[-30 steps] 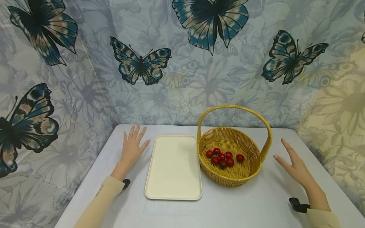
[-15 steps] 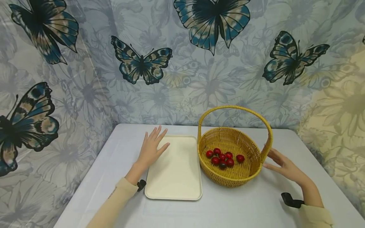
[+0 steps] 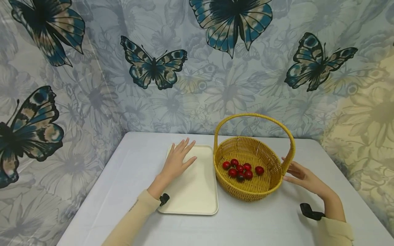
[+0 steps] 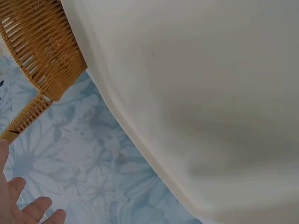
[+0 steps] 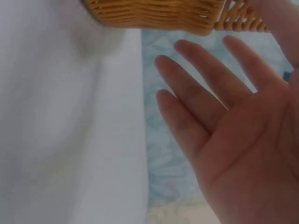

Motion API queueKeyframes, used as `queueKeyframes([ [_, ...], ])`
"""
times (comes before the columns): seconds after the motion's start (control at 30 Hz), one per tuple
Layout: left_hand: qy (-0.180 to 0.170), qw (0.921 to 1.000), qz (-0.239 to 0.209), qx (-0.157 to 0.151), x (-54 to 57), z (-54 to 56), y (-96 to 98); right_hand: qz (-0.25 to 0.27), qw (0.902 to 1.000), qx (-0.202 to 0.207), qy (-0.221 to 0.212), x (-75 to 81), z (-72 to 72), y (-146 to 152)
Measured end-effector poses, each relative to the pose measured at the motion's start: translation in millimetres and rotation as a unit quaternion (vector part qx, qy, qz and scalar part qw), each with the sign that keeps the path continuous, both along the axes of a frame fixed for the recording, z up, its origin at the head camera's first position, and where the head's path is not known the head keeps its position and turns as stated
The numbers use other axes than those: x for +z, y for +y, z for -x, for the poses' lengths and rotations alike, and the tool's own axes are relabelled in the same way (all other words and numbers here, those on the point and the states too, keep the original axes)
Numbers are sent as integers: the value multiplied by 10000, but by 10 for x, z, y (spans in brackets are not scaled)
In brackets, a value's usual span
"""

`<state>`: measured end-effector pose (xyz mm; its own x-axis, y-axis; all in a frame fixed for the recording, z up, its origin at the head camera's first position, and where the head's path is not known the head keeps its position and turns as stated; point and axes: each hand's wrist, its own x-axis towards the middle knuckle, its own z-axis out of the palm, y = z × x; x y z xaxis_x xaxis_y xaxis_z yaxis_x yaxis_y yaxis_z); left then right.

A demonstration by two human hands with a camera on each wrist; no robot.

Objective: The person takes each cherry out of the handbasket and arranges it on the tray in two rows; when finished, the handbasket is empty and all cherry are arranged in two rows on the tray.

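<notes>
My left hand [image 3: 176, 163] hovers over the left part of a cream rectangular tray [image 3: 197, 191], its fingers spread and straight. In the left wrist view, the fingertips of that hand [image 4: 18, 205] show at the lower left, with the tray [image 4: 210, 70] filling the right side. A yellow wicker basket [image 3: 246, 195] with a tall arched handle [image 3: 255, 115] stands right of the tray. Several dark red cherries [image 3: 240, 168] lie inside it. At the basket's right side is my right hand [image 3: 309, 180], fingertips close to its wall and partly behind the handle. The right wrist view shows those fingers [image 5: 210, 74] extended below the wicker.
A white table [image 3: 246, 225] carries the tray and basket, which sit close side by side. Behind it hangs a pale floral cloth [image 3: 172, 109] with printed butterflies. Black wrist cameras [image 3: 311, 212] stick out from both forearms.
My left hand has moved right, from the table beside the tray to above it. The right hand has moved left to the basket's side. Basket, cherries and tray stay in place.
</notes>
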<state>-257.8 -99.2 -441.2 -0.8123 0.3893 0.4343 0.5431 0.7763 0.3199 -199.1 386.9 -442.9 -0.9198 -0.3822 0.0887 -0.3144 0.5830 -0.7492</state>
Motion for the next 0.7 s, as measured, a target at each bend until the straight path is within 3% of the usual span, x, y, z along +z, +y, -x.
queueKeyframes([
  [0.23, -119, 9996, 54, -230, 16, -20, 152, 155, 9991, -28, -383, -13, 14, -42],
  [0.7, -292, 9939, -472, -958, 14, -70, 404, 245, 9988, 8, -431, -12, 5, -47],
])
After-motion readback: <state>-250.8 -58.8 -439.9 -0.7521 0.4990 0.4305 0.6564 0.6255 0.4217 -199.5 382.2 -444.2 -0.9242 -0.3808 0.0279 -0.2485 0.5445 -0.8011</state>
